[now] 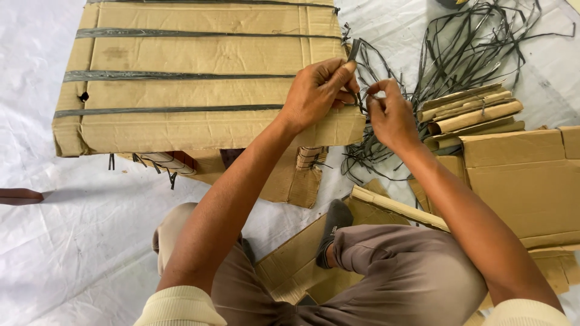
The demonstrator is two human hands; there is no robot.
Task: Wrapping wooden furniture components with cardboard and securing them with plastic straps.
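At frame centre, left hand (317,90) and right hand (389,115) pinch a thin, limp-looking strap (356,72) at the strapped cardboard bundle's (193,78) corner.

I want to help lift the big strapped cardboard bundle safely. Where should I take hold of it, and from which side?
Grip the flat brown cardboard bundle under its left end, from the left. The dark straps run lengthwise and lie tight; both hands work at its right end.

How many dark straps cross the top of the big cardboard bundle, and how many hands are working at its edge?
Dark straps across the cardboard bundle: 5
Hands at its right edge, left hand and right hand, pinching strap ends: 2
Total: 7
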